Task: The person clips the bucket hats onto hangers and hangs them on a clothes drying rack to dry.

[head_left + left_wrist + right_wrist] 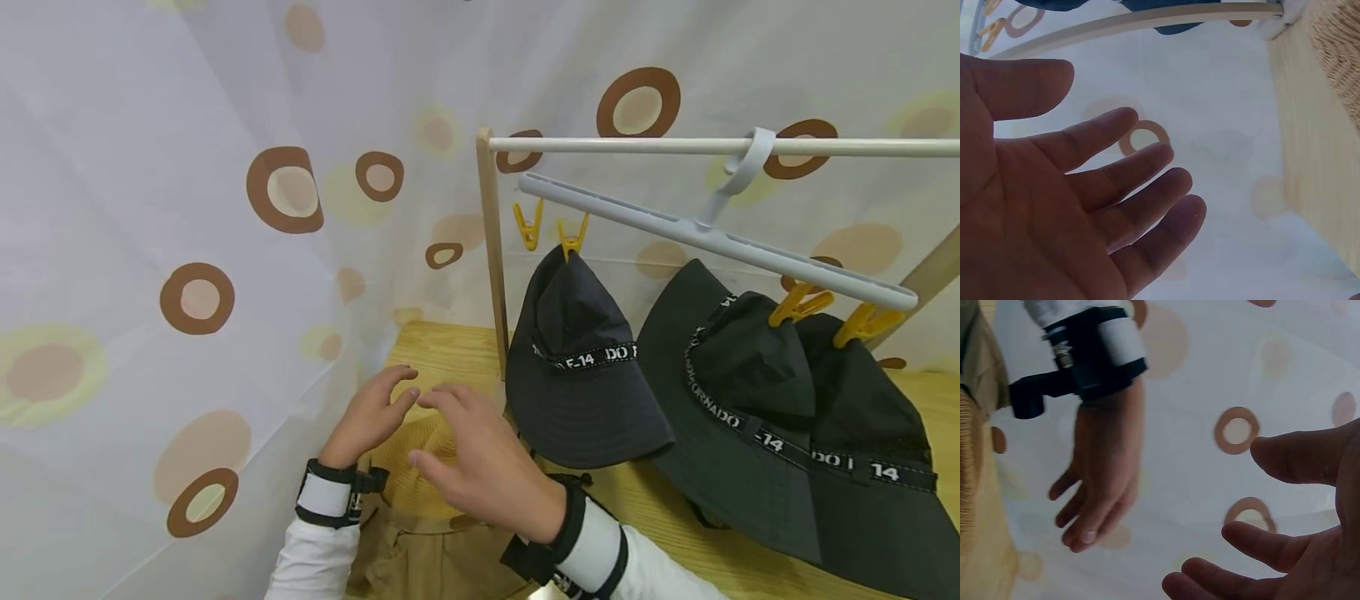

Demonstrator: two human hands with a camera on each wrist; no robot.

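Both hands are raised above a tan ribbed-knit or woven item (408,462) and brown cloth (442,554). My left hand (373,421) holds nothing; its fingers are spread and loosely bent. Close beside it, my right hand (487,467) also holds nothing, with thumb and fingers apart. In the left wrist view the palm of the left hand (1066,187) faces the camera. Right of the hands, a dark bucket hat (581,358) hangs from a yellow clip (573,237). Another yellow clip (529,225) hangs without a hat.
A grey hanger (675,225) hooks over a white rod (637,145) on a wooden post (491,242). Further right, larger dark hat fabric (757,417) hangs from clips; whether one hat or two, I cannot tell. A patterned curtain (112,167) stands behind the wooden table (442,337).
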